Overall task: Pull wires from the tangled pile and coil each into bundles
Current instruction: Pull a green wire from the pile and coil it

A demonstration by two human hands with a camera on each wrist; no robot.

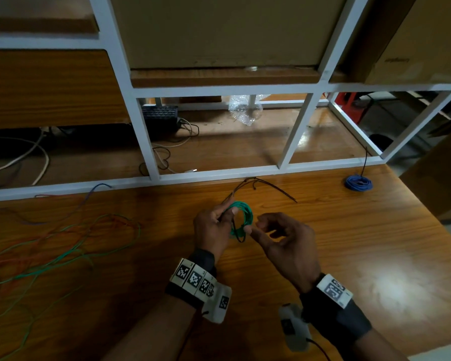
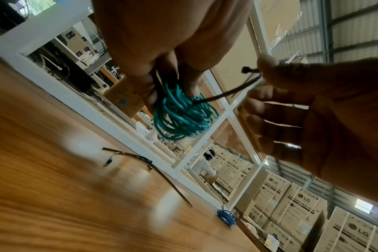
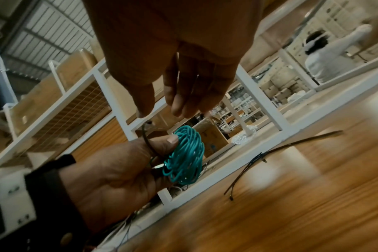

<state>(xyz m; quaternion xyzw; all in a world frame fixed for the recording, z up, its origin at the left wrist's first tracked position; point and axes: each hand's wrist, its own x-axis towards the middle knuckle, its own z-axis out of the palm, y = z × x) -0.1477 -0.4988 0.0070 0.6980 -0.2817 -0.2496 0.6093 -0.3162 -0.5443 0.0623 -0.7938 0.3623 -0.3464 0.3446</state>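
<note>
**Green coil in hand, tie going on**

Far left of desk (image 1: 310, 256): loose pile (image 1: 50, 246) of green and orange wires, still tangled, well apart from the hands. More left to pull, I'd judge.

Left hand (image 1: 210, 230): closed round the green coil (image 1: 241, 217), thumb pressed on the loops, coil held up off the desk. Looks like the thumb is there to stop the loops springing open while the tie goes on. Right wrist view shows the same grip, thumb on top of the coil (image 3: 184, 155).

Black tie (image 2: 229, 93): threads through the coil and runs out to the right hand. Its head sticks out past the right fingertips.

Right hand (image 1: 287, 241): thumb and forefinger pinch the tie's free end, other fingers loosely spread. Probably keeping the strap taut so it can be looped back and locked. Not yet cinched as far as I can see.

Beyond the hands, by the white frame (image 1: 219, 174): spare ties (image 1: 258, 185) lying on the desk, within reach for the next coils.

Far right: blue coil (image 1: 358, 182) on the desk, already bundled, parked out of the way.
</note>
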